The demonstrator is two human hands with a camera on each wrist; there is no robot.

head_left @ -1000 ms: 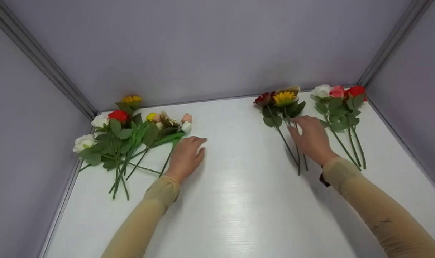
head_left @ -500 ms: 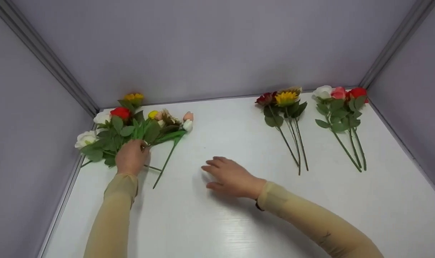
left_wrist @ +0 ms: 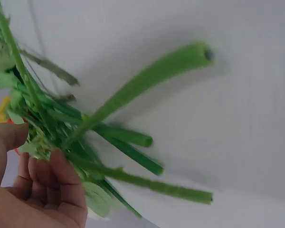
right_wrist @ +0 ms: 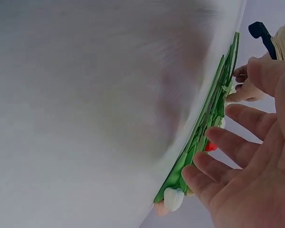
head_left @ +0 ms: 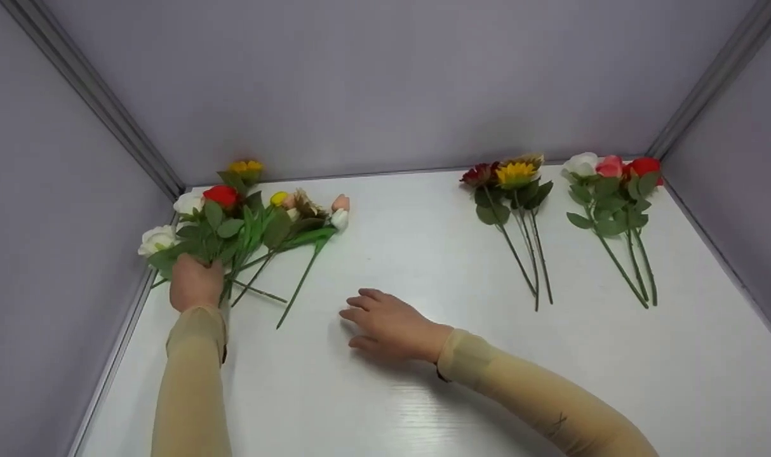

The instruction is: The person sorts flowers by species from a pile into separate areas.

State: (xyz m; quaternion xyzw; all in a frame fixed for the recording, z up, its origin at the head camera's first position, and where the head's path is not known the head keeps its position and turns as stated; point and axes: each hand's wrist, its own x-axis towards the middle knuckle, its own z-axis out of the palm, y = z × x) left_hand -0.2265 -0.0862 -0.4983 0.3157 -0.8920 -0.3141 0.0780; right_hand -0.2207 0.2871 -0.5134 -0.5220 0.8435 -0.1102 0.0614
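A loose pile of artificial flowers (head_left: 246, 222) lies at the table's far left, with red, white and yellow heads over green leaves. My left hand (head_left: 195, 282) grips some of their green stems (left_wrist: 128, 137) near the pile's left side. In the left wrist view the fingers (left_wrist: 61, 183) curl round the stems. My right hand (head_left: 385, 320) hovers flat and open over the middle of the white table (head_left: 423, 381), fingers spread, holding nothing. In the right wrist view the right hand's fingers (right_wrist: 228, 156) are straight, with the flower pile (right_wrist: 199, 137) beyond them.
Two tidy groups lie at the far right: a sunflower bunch (head_left: 512, 184) with dark red blooms, and a group of white, pink and red roses (head_left: 614, 184). Grey walls enclose the table on three sides.
My right hand left the sunflower bunch and swept left to the table's middle. My left hand moved left from the pile's right edge and took hold of stems.
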